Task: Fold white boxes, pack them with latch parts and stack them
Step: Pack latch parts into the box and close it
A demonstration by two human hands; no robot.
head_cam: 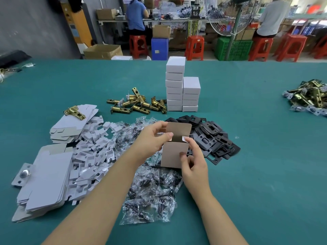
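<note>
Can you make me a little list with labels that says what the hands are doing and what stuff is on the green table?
Left hand: holds the open box near its top
Right hand: grips the box's side
Box lid: up, not closed
Finished boxes: two white stacks, one taller
Brass latches: pile left of the stacks
Black plates: pile right of the hands
Screw bags: under the hands
Flat boxes: stacked at left
</note>
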